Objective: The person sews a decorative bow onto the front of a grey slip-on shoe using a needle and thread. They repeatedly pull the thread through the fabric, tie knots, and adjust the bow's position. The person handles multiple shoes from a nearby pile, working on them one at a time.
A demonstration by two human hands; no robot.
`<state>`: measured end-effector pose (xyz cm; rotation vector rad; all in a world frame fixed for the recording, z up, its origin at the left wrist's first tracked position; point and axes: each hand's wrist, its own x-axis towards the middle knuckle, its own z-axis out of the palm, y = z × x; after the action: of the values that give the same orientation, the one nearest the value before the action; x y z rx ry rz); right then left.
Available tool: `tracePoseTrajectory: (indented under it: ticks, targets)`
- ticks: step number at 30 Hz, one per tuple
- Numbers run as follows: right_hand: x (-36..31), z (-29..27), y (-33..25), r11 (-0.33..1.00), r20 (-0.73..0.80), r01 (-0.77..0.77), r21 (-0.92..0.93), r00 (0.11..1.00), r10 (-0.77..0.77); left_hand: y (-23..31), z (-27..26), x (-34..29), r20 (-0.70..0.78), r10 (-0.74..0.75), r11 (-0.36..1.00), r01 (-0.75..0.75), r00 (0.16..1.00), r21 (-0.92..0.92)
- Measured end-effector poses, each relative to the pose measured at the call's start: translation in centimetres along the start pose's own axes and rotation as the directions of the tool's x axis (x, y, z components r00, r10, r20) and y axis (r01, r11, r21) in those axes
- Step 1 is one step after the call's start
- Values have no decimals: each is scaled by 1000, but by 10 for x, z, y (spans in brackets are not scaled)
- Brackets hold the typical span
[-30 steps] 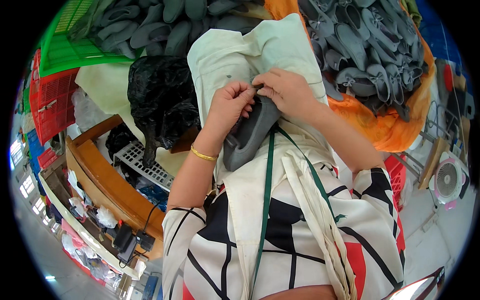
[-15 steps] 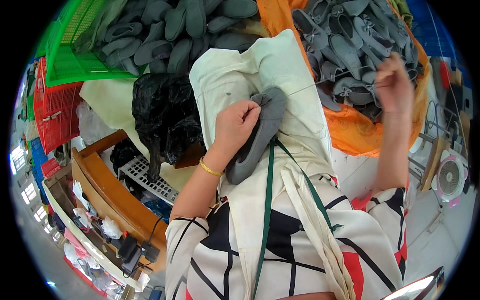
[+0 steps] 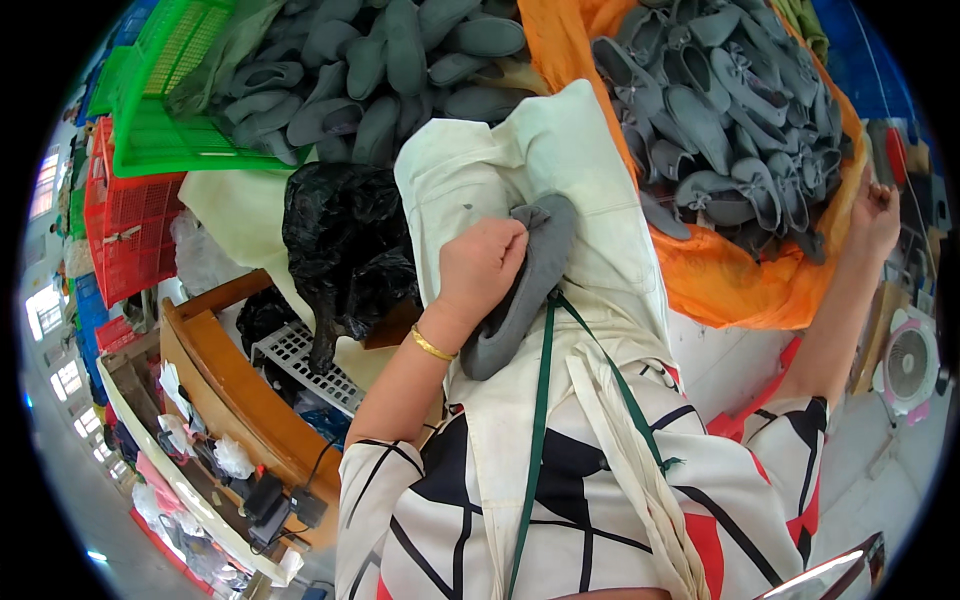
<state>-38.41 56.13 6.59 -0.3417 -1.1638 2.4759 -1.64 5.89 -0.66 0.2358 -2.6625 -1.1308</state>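
The hands are well apart: the left hand [image 3: 482, 265] is clamped on a grey fabric slip-on shoe [image 3: 535, 290], its fist closed over the edge near the far end, while the right hand [image 3: 876, 217] reaches out toward nearly 3 o'clock, fingers curled; whether they pinch anything I cannot tell. The shoe lies on the cream apron [image 3: 600, 220] across the lap, tilted with its far end toward 1 o'clock. From the shoe, an orange sack [image 3: 715, 300] full of grey bow-trimmed flats [image 3: 760, 185] sits at 2 o'clock, a green plastic basket [image 3: 175, 160] at 10, a crumpled black plastic bag [image 3: 350, 240] at 9, and a pink-and-white electric fan [image 3: 908, 362] just past 3.
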Motion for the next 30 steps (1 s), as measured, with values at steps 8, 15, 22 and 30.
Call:
tracePoseTrajectory:
  ticks: [8, 15, 22, 30]
  targets:
    - [69, -59, -45, 979, 4, -147, -142, 989, 149, -6, -2, 7, 115, 162, 965, -182, 980, 188]
    - [55, -40, -61, 961, 40, -2, -277, 999, 13, -8, 4, 6, 120, 285, 912, -307, 951, 270]
    - [35, -36, -87, 899, 42, 126, -420, 992, -120, 1, -1, 10, 135, 358, 868, -383, 924, 317]
    - [28, -13, -130, 699, 345, 467, -542, 882, -321, -6, 17, 18, 165, 121, 956, -160, 979, 248]
